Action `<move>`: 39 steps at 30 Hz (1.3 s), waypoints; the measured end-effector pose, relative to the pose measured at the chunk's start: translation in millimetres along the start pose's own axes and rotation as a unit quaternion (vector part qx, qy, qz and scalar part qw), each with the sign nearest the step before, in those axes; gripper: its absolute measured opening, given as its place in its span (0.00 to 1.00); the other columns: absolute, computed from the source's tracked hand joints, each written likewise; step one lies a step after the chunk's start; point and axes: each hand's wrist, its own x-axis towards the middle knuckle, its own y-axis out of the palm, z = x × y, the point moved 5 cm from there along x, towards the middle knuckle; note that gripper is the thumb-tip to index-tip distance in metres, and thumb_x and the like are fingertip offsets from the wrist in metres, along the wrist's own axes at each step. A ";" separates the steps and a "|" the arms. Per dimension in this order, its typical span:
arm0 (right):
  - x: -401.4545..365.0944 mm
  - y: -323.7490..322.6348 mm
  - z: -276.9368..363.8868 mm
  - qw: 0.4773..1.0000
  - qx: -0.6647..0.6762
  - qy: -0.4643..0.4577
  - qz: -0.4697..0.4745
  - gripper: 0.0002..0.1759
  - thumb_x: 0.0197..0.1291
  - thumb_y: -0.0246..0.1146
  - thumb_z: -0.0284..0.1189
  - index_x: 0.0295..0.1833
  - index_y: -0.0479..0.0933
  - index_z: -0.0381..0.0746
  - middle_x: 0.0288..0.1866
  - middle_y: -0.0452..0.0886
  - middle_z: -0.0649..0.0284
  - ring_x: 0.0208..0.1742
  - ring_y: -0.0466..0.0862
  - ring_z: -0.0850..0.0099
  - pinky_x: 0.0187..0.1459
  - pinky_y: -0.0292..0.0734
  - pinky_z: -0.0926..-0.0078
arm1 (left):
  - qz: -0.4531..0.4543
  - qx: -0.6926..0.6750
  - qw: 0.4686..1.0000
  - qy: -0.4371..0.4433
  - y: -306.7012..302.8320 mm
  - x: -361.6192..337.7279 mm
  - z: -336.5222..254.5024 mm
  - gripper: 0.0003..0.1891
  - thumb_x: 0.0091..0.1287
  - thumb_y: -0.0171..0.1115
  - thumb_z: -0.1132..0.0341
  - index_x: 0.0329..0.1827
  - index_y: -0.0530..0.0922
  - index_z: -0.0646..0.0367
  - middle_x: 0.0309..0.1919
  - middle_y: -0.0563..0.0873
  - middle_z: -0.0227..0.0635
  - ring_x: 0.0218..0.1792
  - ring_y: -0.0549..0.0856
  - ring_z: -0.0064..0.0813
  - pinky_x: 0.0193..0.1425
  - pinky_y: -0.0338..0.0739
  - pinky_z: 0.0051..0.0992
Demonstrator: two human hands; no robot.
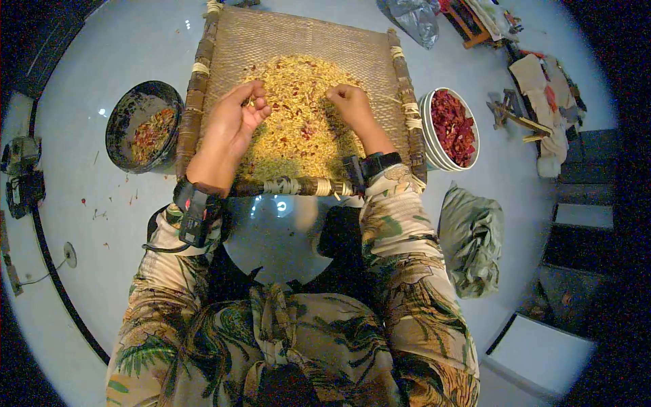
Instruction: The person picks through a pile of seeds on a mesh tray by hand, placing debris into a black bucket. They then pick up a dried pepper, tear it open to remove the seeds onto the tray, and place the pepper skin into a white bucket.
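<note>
A woven mesh screen [271, 34] in a wooden pole frame bears a heap of yellow seeds or grains [291, 146] mixed with dark red bits. Above the heap's left side is my left hand [244, 112], palm turned inward, fingers curled but apart, nothing visible in them. Over the right side, my right hand [349, 105] has its fingers pressed together in a pinch; whatever they hold, if anything, is hidden. Left of the frame sits a dark bowl [121, 129] with mixed red and yellow bits. White stacked buckets [428, 136] at the right hold dark red dried pieces [452, 129].
A grey-green bag [472, 241] lies on the floor at the right. Near the top is a clear plastic bag [413, 20], with a wooden stool [468, 24] beside it. Small scraps dot the floor at the left. Cloths and wooden pieces lie at the far right.
</note>
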 end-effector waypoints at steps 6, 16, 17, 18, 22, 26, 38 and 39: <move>5.5 -3.1 -29.0 0.997 0.068 0.020 -0.001 0.11 0.51 0.64 0.33 0.36 0.80 0.37 0.31 0.83 0.57 0.32 0.82 0.67 0.37 0.75 0.72 | 0.008 -0.006 1.000 0.000 -1.4 0.3 0.6 0.05 0.64 0.51 0.71 0.38 0.73 0.64 0.29 0.76 0.32 0.27 0.74 0.22 0.32 0.75 0.23; -0.2 12.1 -19.7 0.996 -0.003 -0.043 0.080 0.11 0.50 0.63 0.33 0.39 0.80 0.42 0.36 0.82 0.54 0.37 0.82 0.60 0.40 0.75 0.66 | -0.004 0.002 1.000 0.002 0.8 -2.4 2.8 0.05 0.64 0.52 0.72 0.39 0.73 0.64 0.30 0.77 0.32 0.27 0.74 0.21 0.32 0.76 0.22; -3.2 13.5 -19.4 0.995 -0.015 -0.037 0.095 0.11 0.49 0.63 0.33 0.40 0.80 0.43 0.37 0.81 0.54 0.38 0.81 0.58 0.40 0.75 0.65 | -0.004 0.003 1.000 0.000 1.0 -2.7 2.7 0.05 0.64 0.52 0.72 0.39 0.73 0.64 0.30 0.77 0.32 0.27 0.74 0.21 0.32 0.76 0.22; -7.1 14.0 -15.9 0.993 -0.028 -0.031 0.110 0.11 0.49 0.62 0.33 0.40 0.79 0.44 0.37 0.81 0.54 0.39 0.81 0.56 0.41 0.75 0.63 | -0.004 0.003 1.000 -0.002 0.9 -2.9 2.7 0.05 0.64 0.52 0.71 0.39 0.73 0.64 0.30 0.77 0.32 0.27 0.74 0.21 0.32 0.76 0.22; -18.1 21.4 2.3 0.981 -0.120 -0.069 0.138 0.10 0.48 0.64 0.25 0.39 0.77 0.37 0.35 0.81 0.57 0.36 0.81 0.65 0.38 0.74 0.71 | 0.006 0.005 1.000 -0.005 0.0 -1.5 3.2 0.06 0.64 0.52 0.71 0.39 0.73 0.64 0.30 0.76 0.32 0.27 0.74 0.21 0.33 0.76 0.23; -20.0 24.8 10.4 0.969 -0.207 -0.061 0.117 0.10 0.46 0.65 0.30 0.34 0.76 0.39 0.32 0.80 0.54 0.35 0.79 0.57 0.36 0.73 0.64 | -0.005 0.011 1.000 -0.002 1.1 -3.5 3.4 0.06 0.64 0.51 0.71 0.39 0.73 0.64 0.30 0.76 0.33 0.28 0.74 0.22 0.33 0.76 0.23; -10.6 -5.2 -15.3 0.997 -0.024 -0.012 0.073 0.09 0.47 0.63 0.33 0.27 0.76 0.38 0.23 0.78 0.56 0.25 0.78 0.62 0.29 0.73 0.65 | 0.025 0.009 1.000 0.001 -5.6 0.8 5.0 0.08 0.64 0.53 0.69 0.43 0.74 0.63 0.33 0.78 0.33 0.31 0.77 0.23 0.36 0.76 0.22; -9.8 -5.0 -19.0 0.997 0.003 -0.003 0.083 0.08 0.47 0.63 0.32 0.27 0.76 0.38 0.21 0.78 0.58 0.23 0.77 0.65 0.28 0.72 0.67 | 0.027 0.008 1.000 0.000 -6.1 1.6 5.6 0.08 0.64 0.53 0.69 0.43 0.74 0.63 0.34 0.78 0.33 0.31 0.77 0.23 0.36 0.76 0.22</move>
